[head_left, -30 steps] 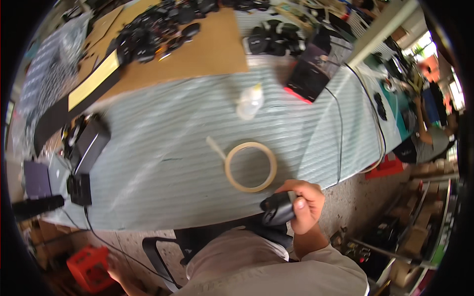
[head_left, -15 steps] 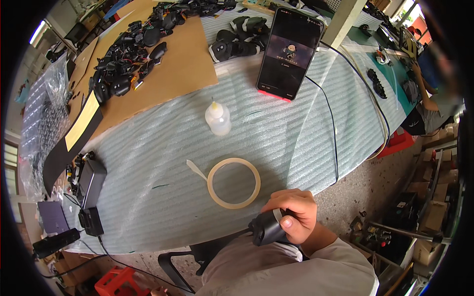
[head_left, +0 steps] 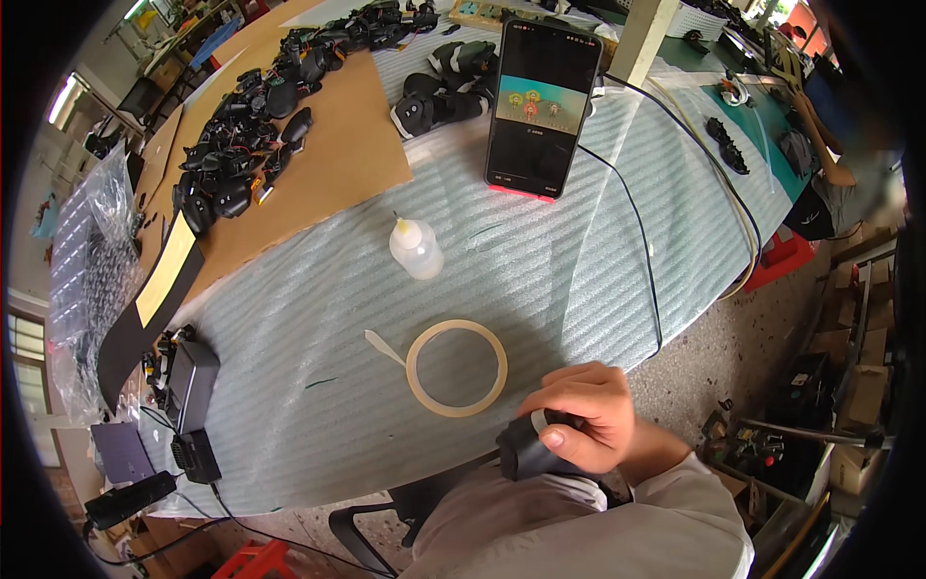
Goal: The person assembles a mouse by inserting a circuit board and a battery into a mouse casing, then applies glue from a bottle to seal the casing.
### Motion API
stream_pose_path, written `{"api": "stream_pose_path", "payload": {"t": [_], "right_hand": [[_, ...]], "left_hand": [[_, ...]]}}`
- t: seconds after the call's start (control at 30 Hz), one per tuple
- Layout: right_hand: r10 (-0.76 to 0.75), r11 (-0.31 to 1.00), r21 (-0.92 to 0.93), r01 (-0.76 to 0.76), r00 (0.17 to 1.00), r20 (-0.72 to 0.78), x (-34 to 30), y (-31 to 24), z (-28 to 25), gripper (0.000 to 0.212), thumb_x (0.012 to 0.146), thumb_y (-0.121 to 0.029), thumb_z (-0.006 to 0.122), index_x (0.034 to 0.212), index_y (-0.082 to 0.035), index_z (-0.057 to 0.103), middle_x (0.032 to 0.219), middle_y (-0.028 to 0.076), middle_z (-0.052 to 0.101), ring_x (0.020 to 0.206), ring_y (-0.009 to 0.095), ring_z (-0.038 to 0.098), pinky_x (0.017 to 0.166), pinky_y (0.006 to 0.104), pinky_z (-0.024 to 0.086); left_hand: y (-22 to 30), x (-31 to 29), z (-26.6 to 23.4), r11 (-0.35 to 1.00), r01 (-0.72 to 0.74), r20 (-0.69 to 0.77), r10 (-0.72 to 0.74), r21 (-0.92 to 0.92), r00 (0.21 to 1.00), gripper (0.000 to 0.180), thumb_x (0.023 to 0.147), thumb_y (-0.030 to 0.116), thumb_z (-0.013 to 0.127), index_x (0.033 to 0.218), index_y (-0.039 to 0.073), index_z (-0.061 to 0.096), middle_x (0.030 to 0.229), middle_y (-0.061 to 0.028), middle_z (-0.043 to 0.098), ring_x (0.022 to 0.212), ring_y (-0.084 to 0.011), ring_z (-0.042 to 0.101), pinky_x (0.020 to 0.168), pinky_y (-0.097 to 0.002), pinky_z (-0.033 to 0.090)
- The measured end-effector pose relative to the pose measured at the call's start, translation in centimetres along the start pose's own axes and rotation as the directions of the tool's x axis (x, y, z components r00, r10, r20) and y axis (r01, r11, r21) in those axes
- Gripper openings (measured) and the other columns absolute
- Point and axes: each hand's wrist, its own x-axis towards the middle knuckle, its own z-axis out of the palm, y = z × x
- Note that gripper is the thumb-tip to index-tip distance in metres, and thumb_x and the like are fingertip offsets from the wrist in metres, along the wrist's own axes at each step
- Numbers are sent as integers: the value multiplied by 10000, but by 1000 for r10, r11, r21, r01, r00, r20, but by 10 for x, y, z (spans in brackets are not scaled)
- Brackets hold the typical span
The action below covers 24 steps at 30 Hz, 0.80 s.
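Note:
At the table's near edge, my right hand (head_left: 586, 413) is closed around a black rounded plastic housing (head_left: 521, 446). My thumb presses on a short pale strip of tape (head_left: 538, 421) stuck to it. My fingers hide much of the housing's far side. Just beyond it, on the foam-covered table (head_left: 318, 289), lies a roll of cream masking tape (head_left: 416, 388), its loose end pointing left. Farther back stands a clear squeeze bottle (head_left: 418, 253) with a thin tip. My left hand is out of view.
A propped phone (head_left: 540, 145) stands at the back with a cable to its right. Taped black housings (head_left: 434, 108) sit left of it. Many black parts (head_left: 246, 145) cover the cardboard (head_left: 357, 183). A black box (head_left: 191, 386) and adapter (head_left: 198, 455) lie at left. Another person sits far right.
The view has shifted slightly, so the table things appear a little lower. My right hand still holds the housing, now turned a little. The phone's picture has changed.

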Motion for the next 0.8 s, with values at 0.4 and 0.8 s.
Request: {"api": "stream_pose_path", "payload": {"t": [0.4, 0.8], "right_hand": [[-342, 797, -367, 479, 860, 379, 94, -16, 11, 274, 814, -180, 739, 694, -41, 536, 489, 66, 413, 412, 256, 450, 392, 400, 343], [-570, 762, -54, 645, 708, 416, 107, 0, 66, 248, 800, -180, 779, 896, 11, 653, 555, 59, 469, 446, 247, 489, 417, 376, 377]], "left_hand": [[192, -15, -15, 987, -159, 351, 144, 12, 925, 250, 894, 105, 676, 1082, -50, 622, 1028, -107, 648, 771, -173, 623, 668, -273, 521], [559, -13, 241, 339, -861, 525, 845, -379, 101, 728, 618, 256, 930, 1184, -35, 576, 947, -84, 697, 704, -147, 647, 601, -271, 488]]}}
